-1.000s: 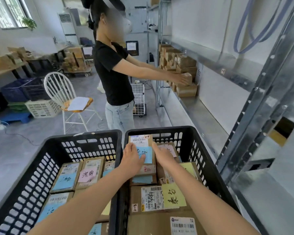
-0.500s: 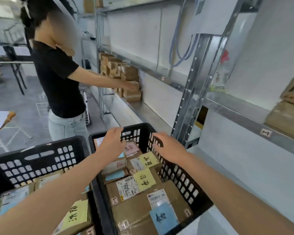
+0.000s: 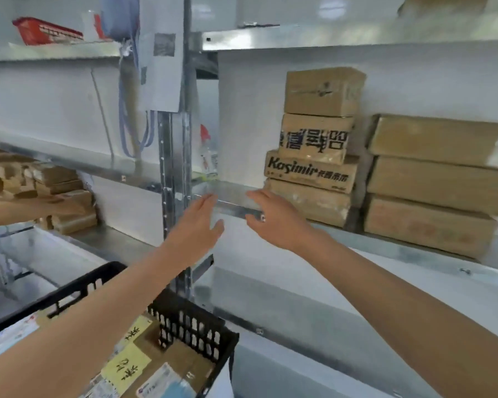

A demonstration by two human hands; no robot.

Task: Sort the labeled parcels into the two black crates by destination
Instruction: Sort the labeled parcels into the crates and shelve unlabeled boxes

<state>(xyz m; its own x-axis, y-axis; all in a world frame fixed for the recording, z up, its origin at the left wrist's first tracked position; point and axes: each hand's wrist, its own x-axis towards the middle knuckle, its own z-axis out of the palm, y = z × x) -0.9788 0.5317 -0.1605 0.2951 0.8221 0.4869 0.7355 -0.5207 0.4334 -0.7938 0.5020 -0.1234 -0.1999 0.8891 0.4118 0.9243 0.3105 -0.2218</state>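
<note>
My left hand (image 3: 194, 228) and my right hand (image 3: 276, 218) are both raised in front of the metal shelf (image 3: 236, 196), fingers straight and empty, near its front edge. To the right of my right hand stands a stack of cardboard parcels (image 3: 314, 150) on that shelf, one printed "Kasimir". At the bottom left, under my left forearm, is a black crate (image 3: 193, 326) holding parcels with yellow notes (image 3: 124, 366) and blue ones. The second crate is out of view.
A wider pile of brown boxes (image 3: 437, 182) fills the shelf at the right. A steel upright post (image 3: 174, 168) stands just behind my left hand. Another person's arm (image 3: 20, 208) reaches to boxes (image 3: 66, 205) on the shelf at the far left.
The view has swung right and up from the crates to the shelf. Both my hands have lifted off the parcels in the crate and now reach toward the shelf edge, empty.
</note>
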